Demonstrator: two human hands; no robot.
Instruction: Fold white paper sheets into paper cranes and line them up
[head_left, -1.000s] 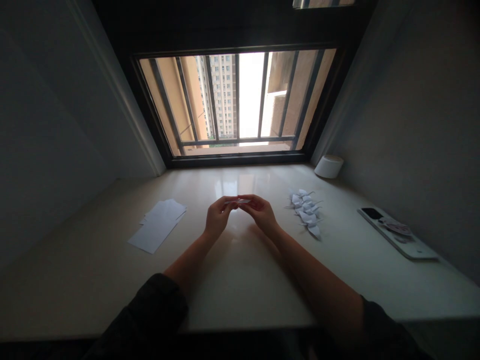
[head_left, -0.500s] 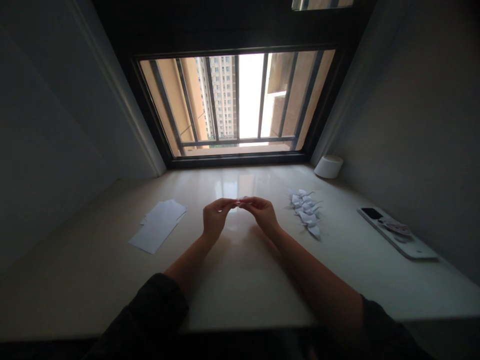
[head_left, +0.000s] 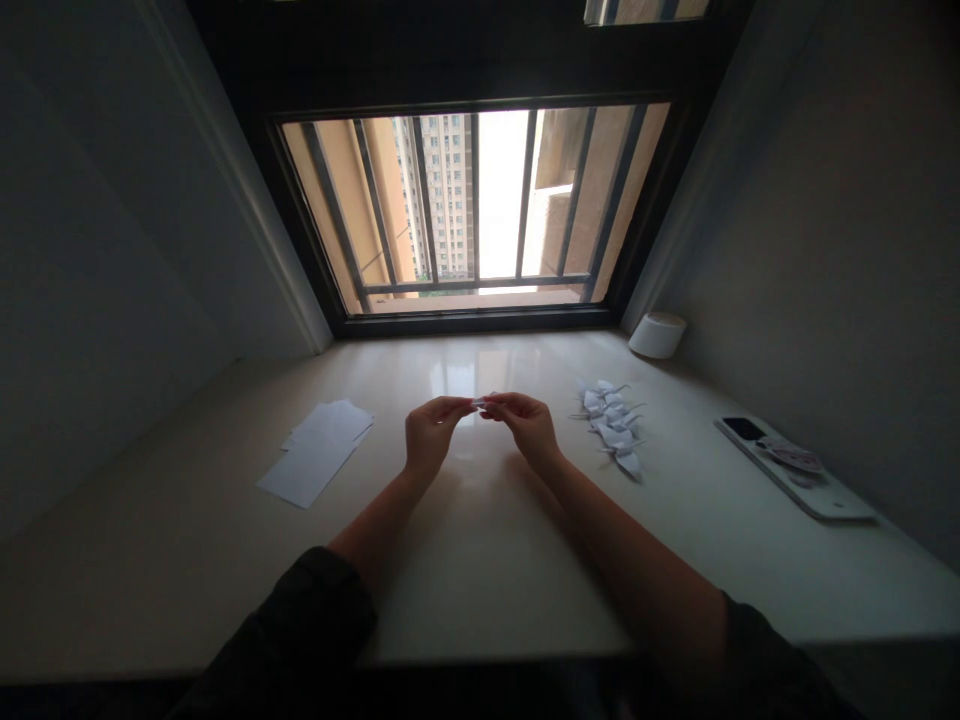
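Observation:
Between the fingertips of my left hand (head_left: 433,428) and my right hand (head_left: 527,420) is a small folded piece of white paper (head_left: 478,403). Both hands pinch it, thumbs and forefingers meeting in front of me above the sill. Most of the paper is covered by my fingers, so its shape cannot be made out. Right of my right hand lies a cluster of several white folded paper cranes (head_left: 613,425), their thin points sticking out. Left of my left hand, flat white paper sheets (head_left: 319,450) lie overlapping in a loose stack.
A pale, glossy sill (head_left: 465,580) spans the view under a barred window (head_left: 480,200). Near the right wall stands a white, cup-like round object (head_left: 658,335). Farther right lies a phone (head_left: 796,470) with a dark camera block and a picture on its back.
My right fingers have shifted slightly around the folded paper, and a little more of it shows between the fingertips. My left hand stays nearly still.

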